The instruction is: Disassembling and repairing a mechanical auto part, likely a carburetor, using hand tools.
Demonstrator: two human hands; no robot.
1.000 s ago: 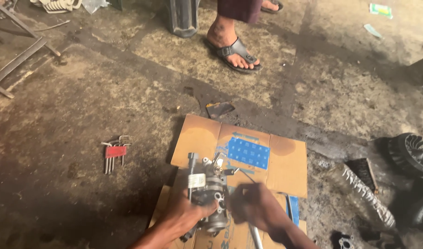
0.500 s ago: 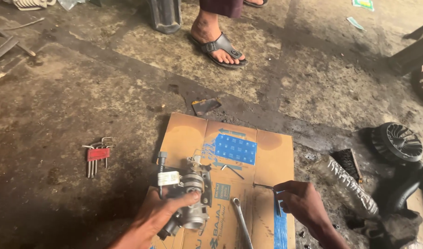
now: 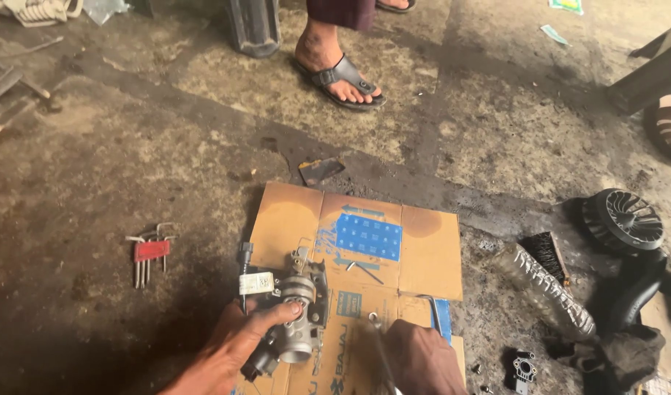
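My left hand (image 3: 229,351) grips a grey metal throttle body (image 3: 300,314) with a white connector tag, holding it on a flattened cardboard sheet (image 3: 430,252). My right hand (image 3: 423,358) rests closed on the cardboard just right of the part. A thin L-shaped hex key (image 3: 430,309) sticks up from its fingers. A long metal wrench (image 3: 379,344) lies beside the knuckles, its lower end hidden under the hand. Whether the hand also touches the wrench is unclear.
A red-handled hex key set (image 3: 151,251) lies on the concrete at left. A loose hex key (image 3: 364,272) lies on the cardboard. A crushed plastic bottle (image 3: 547,289), brush (image 3: 544,252) and black finned wheel (image 3: 624,219) sit at right. A person's sandalled foot (image 3: 339,69) stands ahead.
My right hand left the metal part, swung out right with the small key, and has come back left beside the wrench. My left hand kept hold of the part.
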